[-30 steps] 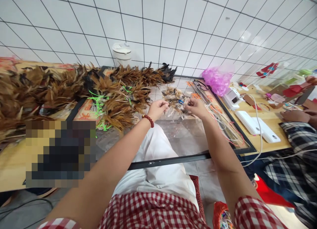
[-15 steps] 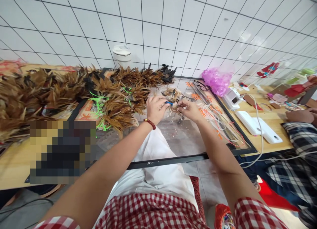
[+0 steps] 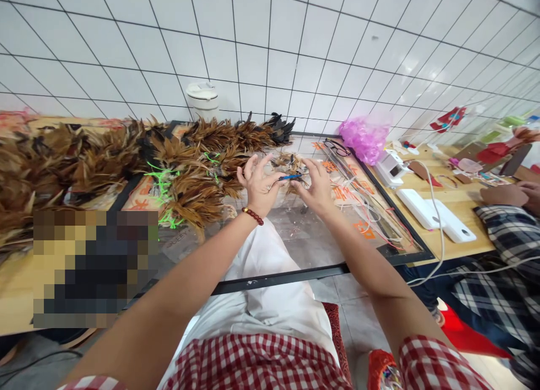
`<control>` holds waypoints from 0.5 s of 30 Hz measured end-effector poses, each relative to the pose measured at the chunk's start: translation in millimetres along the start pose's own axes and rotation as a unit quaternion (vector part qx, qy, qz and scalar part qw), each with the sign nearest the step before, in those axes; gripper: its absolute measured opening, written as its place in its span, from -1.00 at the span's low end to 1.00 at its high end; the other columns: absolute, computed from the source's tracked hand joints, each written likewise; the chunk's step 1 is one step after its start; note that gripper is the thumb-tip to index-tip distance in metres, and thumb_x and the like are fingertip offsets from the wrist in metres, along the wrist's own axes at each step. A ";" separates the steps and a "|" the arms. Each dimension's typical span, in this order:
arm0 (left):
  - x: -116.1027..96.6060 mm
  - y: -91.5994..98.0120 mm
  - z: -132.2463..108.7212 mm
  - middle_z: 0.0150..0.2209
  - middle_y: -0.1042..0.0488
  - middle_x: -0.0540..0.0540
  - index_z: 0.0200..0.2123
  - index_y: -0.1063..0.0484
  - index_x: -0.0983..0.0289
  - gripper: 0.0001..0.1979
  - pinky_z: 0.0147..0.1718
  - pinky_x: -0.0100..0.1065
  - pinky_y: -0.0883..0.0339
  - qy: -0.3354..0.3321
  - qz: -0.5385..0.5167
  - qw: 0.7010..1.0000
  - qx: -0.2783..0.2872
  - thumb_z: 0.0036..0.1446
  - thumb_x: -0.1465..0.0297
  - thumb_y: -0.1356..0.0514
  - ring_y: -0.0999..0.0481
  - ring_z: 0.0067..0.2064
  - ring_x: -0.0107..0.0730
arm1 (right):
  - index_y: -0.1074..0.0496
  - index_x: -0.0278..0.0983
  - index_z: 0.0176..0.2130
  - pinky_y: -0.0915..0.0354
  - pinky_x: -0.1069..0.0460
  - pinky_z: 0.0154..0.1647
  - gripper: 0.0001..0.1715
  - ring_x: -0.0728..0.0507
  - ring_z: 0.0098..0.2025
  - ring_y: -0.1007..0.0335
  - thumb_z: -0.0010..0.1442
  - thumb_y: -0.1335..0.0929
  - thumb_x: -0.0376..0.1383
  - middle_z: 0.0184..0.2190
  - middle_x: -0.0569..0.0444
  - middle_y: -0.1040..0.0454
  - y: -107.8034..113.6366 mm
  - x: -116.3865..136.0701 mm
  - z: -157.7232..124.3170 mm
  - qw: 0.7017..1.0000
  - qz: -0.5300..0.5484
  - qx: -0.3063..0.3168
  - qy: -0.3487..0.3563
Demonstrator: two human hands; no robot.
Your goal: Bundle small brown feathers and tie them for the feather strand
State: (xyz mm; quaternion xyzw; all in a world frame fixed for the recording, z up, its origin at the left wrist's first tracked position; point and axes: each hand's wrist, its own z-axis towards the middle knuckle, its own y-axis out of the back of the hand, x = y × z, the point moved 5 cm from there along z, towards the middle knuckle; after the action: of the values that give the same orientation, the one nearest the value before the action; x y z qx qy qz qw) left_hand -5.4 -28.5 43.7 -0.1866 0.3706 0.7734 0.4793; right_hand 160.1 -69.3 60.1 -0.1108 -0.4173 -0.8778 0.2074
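Note:
My left hand (image 3: 260, 186) pinches a thin blue strip (image 3: 291, 177) between thumb and forefinger, its other fingers raised and spread. The strip points right and has a dark end; its exact kind is too small to make out. My right hand (image 3: 317, 187) is beside that end, thumb and fingers apart around it, and I see nothing gripped there. Behind and below the strip lies a small heap of loose pale and brown feathers (image 3: 283, 162) on the glass tabletop (image 3: 270, 249). Bundles of brown feathers (image 3: 194, 201), some with bright green ties (image 3: 162, 182), lie left of my left hand.
A lidded white cup (image 3: 203, 100) stands by the tiled wall. Eyeglasses (image 3: 336, 147), a pink plastic bag (image 3: 365, 139) and white cords (image 3: 358, 201) lie to the right. Beyond are white flat devices (image 3: 434, 213) and a co-worker's checked sleeve (image 3: 506, 227). The table's black edge (image 3: 278, 278) runs before me.
My right hand's fingers have opened from a pinch on the feathery bits and spread. More of the blue strip shows now, and my left hand's outer fingers have spread.

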 end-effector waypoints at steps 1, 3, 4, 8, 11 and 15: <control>0.1 0.2 0.2 0.12 -0.40 0.03 -0.37 -0.59 0.08 -0.89 0.25 0.05 0.43 0.000 -0.001 1.000 -0.001 0.01 0.24 -0.29 -0.03 0.30 -0.08 | -0.21 -0.24 0.13 -0.16 -0.19 0.13 -0.33 -0.28 0.16 -0.16 0.14 -0.29 0.04 0.11 -0.16 -0.26 1.0 -5.6 0.3 0.999 0.019 -0.030 -0.040; 3.7 1.1 0.8 0.08 -0.43 0.03 -0.36 -0.59 0.08 -0.89 0.24 0.08 0.46 0.016 -0.003 1.000 -0.013 0.00 0.26 -0.30 -0.07 0.28 -0.07 | -0.26 -0.28 0.02 -0.26 -0.15 0.01 -0.37 -0.24 0.03 -0.27 0.14 -0.27 0.09 -0.02 -0.16 -0.33 3.2 -21.3 0.7 0.979 0.104 -0.076 -0.157; 6.4 1.5 1.0 0.06 -0.45 0.04 -0.35 -0.59 0.09 -0.89 0.24 0.09 0.46 0.029 -0.004 0.999 -0.021 0.00 0.26 -0.29 -0.09 0.27 -0.06 | -0.29 -0.29 -0.05 -0.31 -0.12 -0.09 -0.39 -0.21 -0.08 -0.33 0.14 -0.24 0.12 -0.11 -0.13 -0.37 1.0 -28.0 0.6 0.959 0.170 -0.065 -0.219; 8.5 -0.3 -0.6 -0.04 -0.52 0.05 -0.33 -0.59 0.09 -0.89 0.23 0.14 0.45 0.037 -0.019 0.999 -0.013 0.02 0.32 -0.27 -0.13 0.25 -0.06 | -0.36 -0.26 -0.29 -0.31 0.01 -0.40 -0.40 -0.08 -0.43 -0.35 0.10 -0.23 0.21 -0.41 0.01 -0.42 -27.1 -13.9 -5.9 0.818 0.439 0.172 -0.330; -3.1 -8.6 -5.0 -0.16 -0.57 0.03 -0.33 -0.58 0.06 -0.86 0.23 0.17 0.35 -0.037 -0.027 0.996 0.070 0.03 0.40 -0.24 -0.21 0.21 -0.08 | -0.34 -0.23 -0.32 -0.31 0.03 -0.41 -0.43 -0.05 -0.45 -0.35 0.04 -0.30 0.21 -0.45 0.06 -0.44 -41.5 10.3 -17.2 0.749 0.521 0.224 -0.344; -14.7 -15.5 -12.4 -0.17 -0.56 0.06 -0.26 -0.56 0.14 -0.78 0.15 0.01 -0.09 -0.123 -0.034 0.982 0.141 0.09 0.46 -0.13 -0.43 -0.01 -0.22 | -0.31 -0.20 -0.30 -0.34 0.02 -0.39 -0.48 -0.06 -0.43 -0.36 0.02 -0.33 0.17 -0.44 0.11 -0.45 -53.0 18.8 -25.4 0.741 0.554 0.134 -0.356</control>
State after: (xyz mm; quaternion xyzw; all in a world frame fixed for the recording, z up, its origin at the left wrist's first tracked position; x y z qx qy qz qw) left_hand 14.4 -42.6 39.0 -0.0330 0.4079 0.7137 0.5685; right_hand 118.6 -64.2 14.6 -0.5972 -0.4397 -0.4402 0.5061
